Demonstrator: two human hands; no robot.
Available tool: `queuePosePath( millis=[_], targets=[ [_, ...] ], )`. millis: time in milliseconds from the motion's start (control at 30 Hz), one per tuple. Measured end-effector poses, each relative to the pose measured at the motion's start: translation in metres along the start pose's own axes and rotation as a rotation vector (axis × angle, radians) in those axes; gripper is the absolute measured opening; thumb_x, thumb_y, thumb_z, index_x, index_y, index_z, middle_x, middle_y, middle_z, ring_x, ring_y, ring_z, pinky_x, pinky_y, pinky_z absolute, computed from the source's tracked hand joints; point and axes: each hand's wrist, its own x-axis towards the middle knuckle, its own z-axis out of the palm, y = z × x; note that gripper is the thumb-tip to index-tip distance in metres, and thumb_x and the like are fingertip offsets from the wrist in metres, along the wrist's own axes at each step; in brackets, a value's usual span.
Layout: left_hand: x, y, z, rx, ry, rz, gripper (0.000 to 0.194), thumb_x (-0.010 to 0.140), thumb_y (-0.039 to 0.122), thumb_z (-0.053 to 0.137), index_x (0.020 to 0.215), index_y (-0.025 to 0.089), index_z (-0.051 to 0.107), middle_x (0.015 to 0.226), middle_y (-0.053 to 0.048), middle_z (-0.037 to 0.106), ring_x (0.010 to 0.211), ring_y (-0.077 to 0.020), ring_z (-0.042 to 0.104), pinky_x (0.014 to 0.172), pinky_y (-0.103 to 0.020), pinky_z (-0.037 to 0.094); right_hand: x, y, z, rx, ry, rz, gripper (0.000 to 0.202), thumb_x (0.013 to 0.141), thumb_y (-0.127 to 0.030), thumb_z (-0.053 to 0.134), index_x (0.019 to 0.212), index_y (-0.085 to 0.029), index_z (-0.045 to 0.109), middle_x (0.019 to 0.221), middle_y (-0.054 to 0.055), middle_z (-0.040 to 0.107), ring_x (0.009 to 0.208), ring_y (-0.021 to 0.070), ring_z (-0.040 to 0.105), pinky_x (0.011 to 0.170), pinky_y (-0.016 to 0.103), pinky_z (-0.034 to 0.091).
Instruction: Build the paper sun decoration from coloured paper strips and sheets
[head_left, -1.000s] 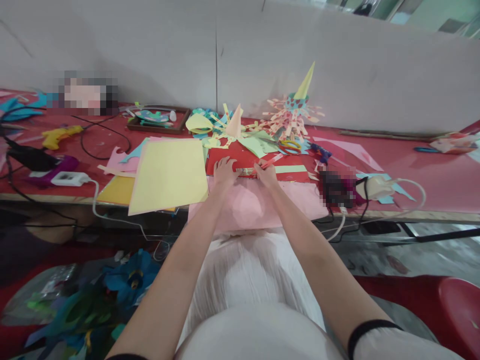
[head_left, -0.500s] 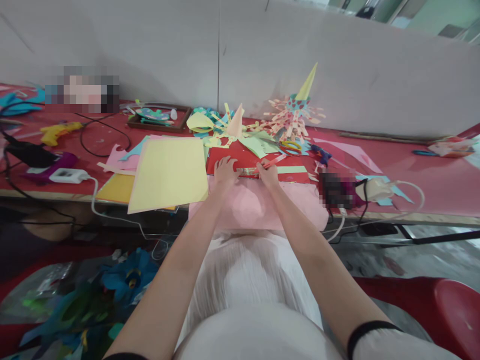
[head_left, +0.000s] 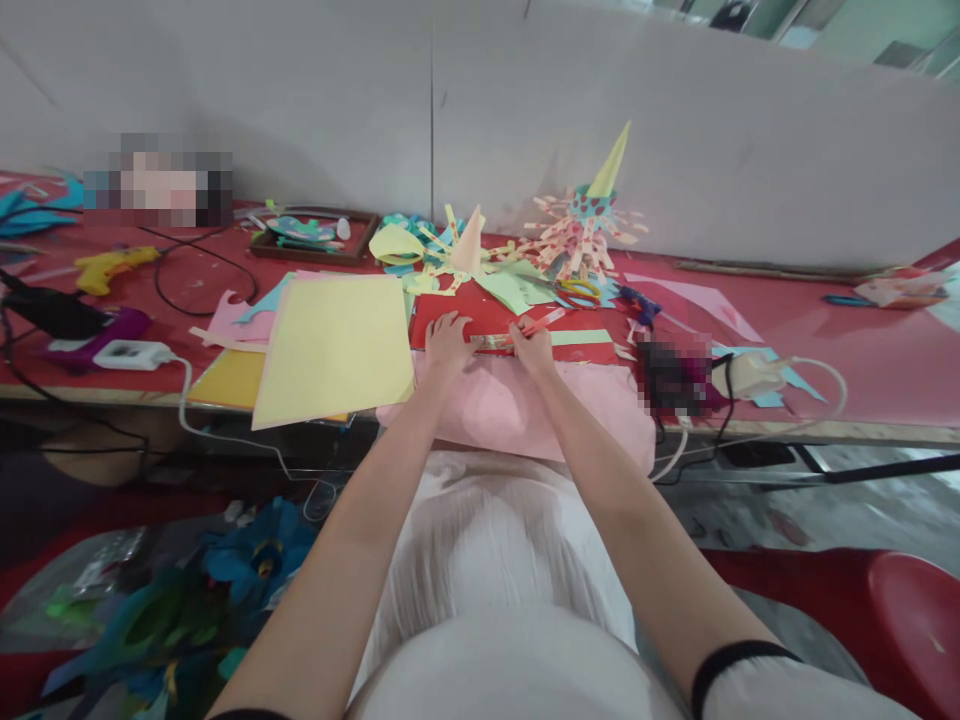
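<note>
Fingers spread, my left hand (head_left: 448, 342) lies on a red sheet (head_left: 487, 308) at the left end of a narrow patterned strip (head_left: 493, 342). My right hand (head_left: 531, 344) is closed around a red pen-like tool (head_left: 544, 322), its fingers at the strip's right part. A pale green strip (head_left: 583, 338) lies just right of that hand. Pink paper (head_left: 495, 400) hangs over the table edge below both wrists. A large pale yellow sheet (head_left: 337, 345) is beside my left hand. The tool's tip is hidden by my fingers.
Paper cones with fringes (head_left: 466, 245) (head_left: 592, 215), scissors (head_left: 579, 292) and a tray (head_left: 262, 245) stand behind. A yellow glue gun (head_left: 112, 268) is at left. Power strips with cables (head_left: 131, 355) (head_left: 754, 378) lie both sides. A person's leg (head_left: 105, 445) shows at lower left.
The view has shifted slightly. My left hand stays on the sheet, and my right hand keeps hold of the red tool, which is tilted a little differently.
</note>
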Motion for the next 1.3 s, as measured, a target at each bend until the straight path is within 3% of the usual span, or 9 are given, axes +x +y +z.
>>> queuePosePath(
  millis=[200, 467, 667, 900, 1300],
  targets=[
    [0.0007, -0.0009, 0.0013, 0.006, -0.006, 0.000, 0.041, 0.081, 0.041, 0.049, 0.119, 0.026, 0.051, 0.138, -0.003, 0.042, 0.130, -0.0194, 0.032, 0.110, -0.036, 0.018, 0.0003, -0.0002, 0.0001, 0.069, -0.017, 0.055, 0.022, 0.069, -0.029, 0.046, 0.056, -0.023, 0.029, 0.040, -0.008, 0.035, 0.043, 0.0113, 0.050, 0.043, 0.021, 0.033],
    [0.0018, -0.0023, 0.0032, -0.002, 0.011, 0.009, 0.041, 0.080, 0.040, 0.050, 0.118, 0.025, 0.052, 0.137, -0.004, 0.044, 0.129, -0.0196, 0.033, 0.110, -0.037, 0.018, 0.0011, 0.0021, 0.0010, 0.034, -0.014, -0.005, 0.024, 0.069, -0.030, 0.046, 0.054, -0.023, 0.029, 0.039, -0.008, 0.033, 0.042, 0.0102, 0.045, 0.044, 0.021, 0.032],
    [0.0017, -0.0022, 0.0024, -0.001, -0.004, 0.008, 0.041, 0.081, 0.041, 0.049, 0.119, 0.026, 0.051, 0.138, -0.004, 0.042, 0.129, -0.0203, 0.033, 0.109, -0.037, 0.019, 0.0007, -0.0012, -0.0006, -0.007, 0.059, 0.024, 0.025, 0.070, -0.031, 0.046, 0.054, -0.023, 0.028, 0.040, -0.007, 0.031, 0.044, 0.0106, 0.044, 0.045, 0.021, 0.032],
    [0.0019, -0.0020, 0.0020, 0.000, -0.008, -0.004, 0.039, 0.080, 0.040, 0.050, 0.118, 0.029, 0.052, 0.138, -0.002, 0.043, 0.129, -0.0206, 0.034, 0.109, -0.038, 0.019, 0.0009, -0.0029, -0.0007, 0.020, 0.025, 0.068, 0.021, 0.067, -0.025, 0.045, 0.054, -0.023, 0.028, 0.041, -0.007, 0.031, 0.045, 0.0114, 0.048, 0.043, 0.020, 0.030],
    [0.0004, -0.0013, 0.0017, 0.018, 0.012, 0.008, 0.039, 0.080, 0.038, 0.051, 0.117, 0.026, 0.053, 0.136, -0.003, 0.044, 0.127, -0.0197, 0.036, 0.108, -0.035, 0.022, 0.0033, 0.0035, 0.0005, -0.054, 0.074, 0.005, 0.022, 0.068, -0.030, 0.044, 0.054, -0.023, 0.029, 0.044, -0.007, 0.030, 0.046, 0.0113, 0.045, 0.046, 0.021, 0.031]
  ],
)
